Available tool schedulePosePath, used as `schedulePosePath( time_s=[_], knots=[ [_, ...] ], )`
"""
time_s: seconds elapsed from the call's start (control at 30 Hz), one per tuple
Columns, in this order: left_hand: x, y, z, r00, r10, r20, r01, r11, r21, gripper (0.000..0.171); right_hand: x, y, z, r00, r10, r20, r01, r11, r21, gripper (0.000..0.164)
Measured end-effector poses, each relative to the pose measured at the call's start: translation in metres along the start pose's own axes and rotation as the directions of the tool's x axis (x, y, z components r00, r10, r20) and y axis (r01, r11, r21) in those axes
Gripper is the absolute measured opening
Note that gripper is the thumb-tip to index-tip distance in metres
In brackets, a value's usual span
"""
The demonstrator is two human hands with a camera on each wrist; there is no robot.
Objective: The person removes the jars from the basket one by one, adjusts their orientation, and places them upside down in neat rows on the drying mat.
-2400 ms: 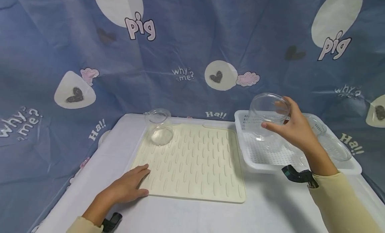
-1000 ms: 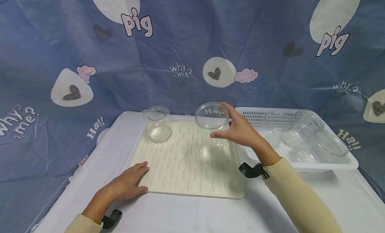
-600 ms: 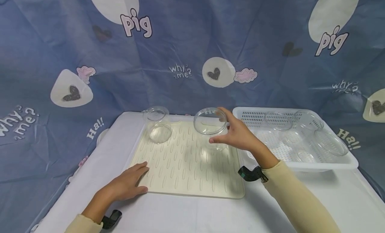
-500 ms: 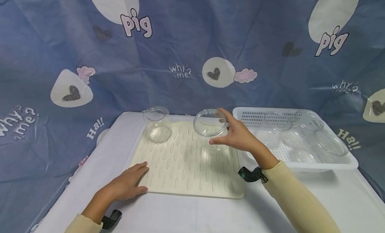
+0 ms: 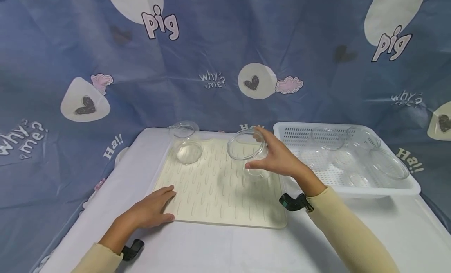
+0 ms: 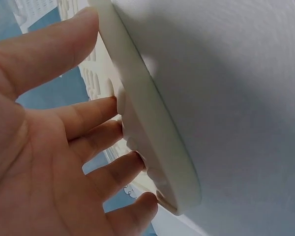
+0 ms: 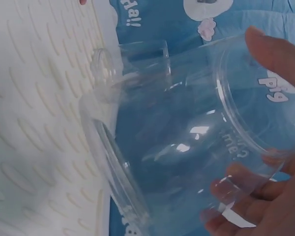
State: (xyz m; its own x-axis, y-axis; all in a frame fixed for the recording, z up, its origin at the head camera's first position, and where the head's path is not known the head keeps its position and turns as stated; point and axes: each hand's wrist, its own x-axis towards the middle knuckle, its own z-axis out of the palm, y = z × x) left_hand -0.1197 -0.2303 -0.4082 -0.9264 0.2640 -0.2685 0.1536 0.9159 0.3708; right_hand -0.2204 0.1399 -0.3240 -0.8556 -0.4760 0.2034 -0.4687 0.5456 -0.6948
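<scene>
My right hand [image 5: 278, 153] grips a clear plastic jar [image 5: 244, 148] from its right side, thumb in front and fingers behind. The jar tilts over the back right part of a cream ridged drying mat [image 5: 225, 198]. In the right wrist view, the far end of that jar [image 7: 187, 142] comes close to the ridged surface. A similar clear jar [image 5: 188, 142] stands at the mat's back left corner. My left hand [image 5: 149, 210] rests at the mat's front left edge; in the left wrist view its extended fingers [image 6: 105, 135] touch the mat's border and hold no object.
To the right of the mat, a white perforated plastic basket [image 5: 363, 191] holds several clear jars [image 5: 389, 165]. A white cloth [image 5: 211, 245] covers the table. Behind it hangs a blue printed curtain [image 5: 211, 42].
My right hand has carried the jar leftward from over the basket to over the mat, then lowered and tilted it slightly. My left hand has stayed at the mat's edge.
</scene>
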Motion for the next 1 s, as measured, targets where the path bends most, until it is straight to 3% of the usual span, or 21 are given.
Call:
schedulePosePath(
  time_s=[0.57,1.0],
  knots=[
    [-0.0004,-0.0018,0.0008,1.000,-0.016,0.002,0.016,1.000,-0.021,0.077,0.0011,0.0010,0.0027,0.999,-0.045,0.021,0.044,0.999,0.002,0.109],
    [-0.0056,-0.0032,-0.0008,0.998,0.060,-0.026,-0.060,0.998,-0.015,0.074,-0.0024,-0.0027,0.0002,0.999,-0.038,0.022,0.038,0.999,-0.003,0.109]
  ],
)
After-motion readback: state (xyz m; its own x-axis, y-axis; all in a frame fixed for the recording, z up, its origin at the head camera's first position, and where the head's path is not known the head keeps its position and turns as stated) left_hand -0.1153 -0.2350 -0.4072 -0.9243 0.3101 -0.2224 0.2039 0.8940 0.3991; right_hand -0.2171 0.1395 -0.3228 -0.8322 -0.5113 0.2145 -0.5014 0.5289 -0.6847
